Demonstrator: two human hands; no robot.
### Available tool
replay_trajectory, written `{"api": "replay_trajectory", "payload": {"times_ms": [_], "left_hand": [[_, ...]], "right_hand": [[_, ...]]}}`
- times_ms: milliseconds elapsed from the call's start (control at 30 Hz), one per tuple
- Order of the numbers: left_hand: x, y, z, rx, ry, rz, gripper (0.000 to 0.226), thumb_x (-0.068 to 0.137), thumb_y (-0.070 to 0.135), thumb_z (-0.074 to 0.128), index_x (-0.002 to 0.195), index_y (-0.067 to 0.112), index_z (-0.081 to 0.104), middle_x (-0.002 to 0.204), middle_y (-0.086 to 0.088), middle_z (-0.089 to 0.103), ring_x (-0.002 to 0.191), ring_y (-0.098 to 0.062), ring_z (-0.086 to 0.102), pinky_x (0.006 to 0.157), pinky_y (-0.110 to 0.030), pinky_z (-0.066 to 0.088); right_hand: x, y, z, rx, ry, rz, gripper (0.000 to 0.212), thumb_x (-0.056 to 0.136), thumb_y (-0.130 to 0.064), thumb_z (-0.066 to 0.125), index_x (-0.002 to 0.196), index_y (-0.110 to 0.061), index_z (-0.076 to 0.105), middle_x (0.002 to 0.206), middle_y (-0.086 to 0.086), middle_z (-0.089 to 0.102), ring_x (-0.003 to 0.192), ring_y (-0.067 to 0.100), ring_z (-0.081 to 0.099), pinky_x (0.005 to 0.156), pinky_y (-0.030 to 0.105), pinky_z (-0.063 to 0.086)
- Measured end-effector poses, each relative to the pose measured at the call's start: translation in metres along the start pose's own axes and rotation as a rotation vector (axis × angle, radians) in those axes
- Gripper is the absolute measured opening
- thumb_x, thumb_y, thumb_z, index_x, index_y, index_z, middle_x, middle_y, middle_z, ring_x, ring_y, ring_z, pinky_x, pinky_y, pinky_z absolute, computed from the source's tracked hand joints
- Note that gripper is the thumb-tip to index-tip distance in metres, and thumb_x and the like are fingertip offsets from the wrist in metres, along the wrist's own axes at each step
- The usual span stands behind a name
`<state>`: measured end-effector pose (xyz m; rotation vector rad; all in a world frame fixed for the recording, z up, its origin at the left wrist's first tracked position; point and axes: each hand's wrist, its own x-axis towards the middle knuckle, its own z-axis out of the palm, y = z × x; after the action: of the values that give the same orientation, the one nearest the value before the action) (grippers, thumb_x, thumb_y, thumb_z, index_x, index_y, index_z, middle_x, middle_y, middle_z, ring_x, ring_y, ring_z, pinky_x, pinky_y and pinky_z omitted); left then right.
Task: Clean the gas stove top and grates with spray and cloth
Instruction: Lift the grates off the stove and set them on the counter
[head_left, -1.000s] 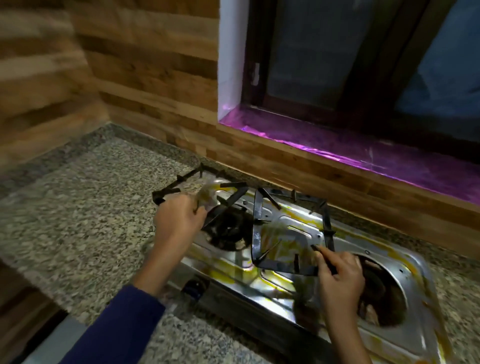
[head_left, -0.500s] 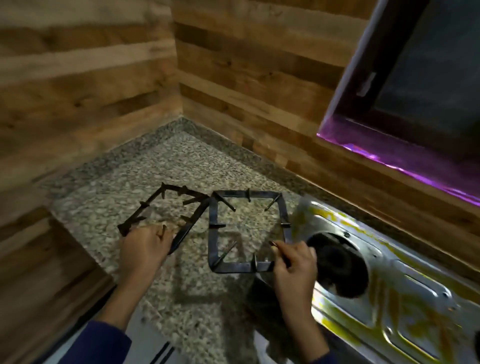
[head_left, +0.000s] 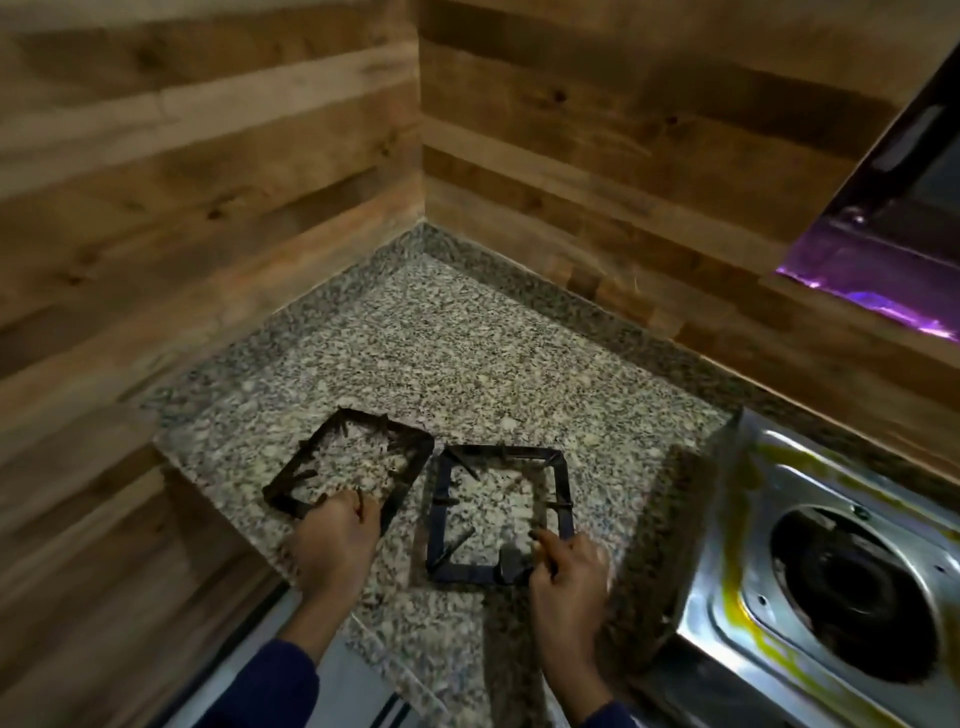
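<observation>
Head view. Two black grates lie flat on the granite counter (head_left: 467, 353), side by side and off the stove (head_left: 727, 597), which sits to the right. The left hand (head_left: 332, 545) curls its fingers over the near bar of the left grate (head_left: 387, 423). The right hand (head_left: 569, 577) pinches the near right corner of the right grate (head_left: 498, 452).

Risks, as judged:
- The left grate's near corner sits close to the counter's front edge, so a careless release or a nudge could tip it off.
- Dragging either iron frame could scratch the stone or smear grease on it.

Limits of view:
- Motion blur softens the right hand's fingertips, so its exact hold is uncertain.
- The stove is cut off at the frame's right edge, with one burner (head_left: 857, 592) and yellow staining visible.
- No spray or cloth is in view.
</observation>
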<state>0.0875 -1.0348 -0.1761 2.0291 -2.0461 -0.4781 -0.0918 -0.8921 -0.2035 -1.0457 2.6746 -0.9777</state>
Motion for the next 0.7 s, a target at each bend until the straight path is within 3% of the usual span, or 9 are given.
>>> {"api": "replay_trajectory", "payload": {"times_ms": [67,200,367,467,567,700], "left_hand": [[0.003,0.002,0.001,0.001,-0.007,0.006,0.049,0.093,0.030,0.060,0.050,0.017,0.042,0.044,0.005,0.032,0.039,-0.012,0.029,0.041,-0.021,0.019],[0.006,0.004,0.005,-0.001,-0.045,0.008,0.046,0.095,0.033,0.056,0.054,0.013,0.048,0.045,0.003,0.038,0.039,-0.012,0.034,0.040,-0.021,0.017],[0.006,0.002,0.011,-0.064,-0.037,0.045,0.045,0.094,0.032,0.059,0.054,0.011,0.055,0.044,0.000,0.048,0.038,-0.012,0.042,0.039,-0.021,0.018],[0.011,0.003,0.010,0.050,-0.103,0.038,0.046,0.094,0.042,0.056,0.059,0.013,0.060,0.051,0.001,0.053,0.044,-0.014,0.047,0.041,-0.022,0.026],[0.016,0.012,-0.001,0.320,-0.208,0.043,0.050,0.092,0.057,0.048,0.075,0.015,0.066,0.063,-0.001,0.058,0.052,-0.018,0.052,0.046,-0.022,0.037],[0.003,0.052,-0.022,0.329,-0.115,0.194,0.048,0.092,0.056,0.050,0.068,0.016,0.062,0.059,0.000,0.056,0.055,-0.020,0.054,0.048,-0.023,0.034]], "right_hand": [[0.002,0.004,0.007,-0.008,0.008,0.020,0.039,0.063,0.010,0.070,0.092,-0.014,0.079,0.072,0.005,0.056,0.080,0.030,0.051,0.068,0.032,0.032],[0.004,0.002,0.017,-0.003,0.025,0.066,0.034,0.066,0.011,0.069,0.090,-0.010,0.078,0.072,0.005,0.054,0.079,0.029,0.048,0.066,0.033,0.041],[0.001,-0.003,0.024,0.006,0.015,0.095,0.028,0.076,0.008,0.066,0.093,-0.011,0.078,0.075,-0.005,0.045,0.082,0.015,0.036,0.069,0.026,0.031],[0.002,-0.004,0.021,0.014,-0.080,0.118,0.023,0.087,-0.001,0.063,0.104,-0.011,0.076,0.083,-0.003,0.050,0.088,0.016,0.040,0.073,0.022,0.030],[0.006,-0.011,0.004,0.093,-0.145,0.116,0.035,0.091,-0.007,0.059,0.125,-0.012,0.064,0.102,0.001,0.053,0.093,0.013,0.047,0.078,0.017,0.035],[-0.003,-0.018,-0.051,0.270,-0.070,0.036,0.038,0.091,-0.011,0.062,0.128,-0.019,0.062,0.106,-0.006,0.053,0.094,0.006,0.052,0.077,0.009,0.036]]}}
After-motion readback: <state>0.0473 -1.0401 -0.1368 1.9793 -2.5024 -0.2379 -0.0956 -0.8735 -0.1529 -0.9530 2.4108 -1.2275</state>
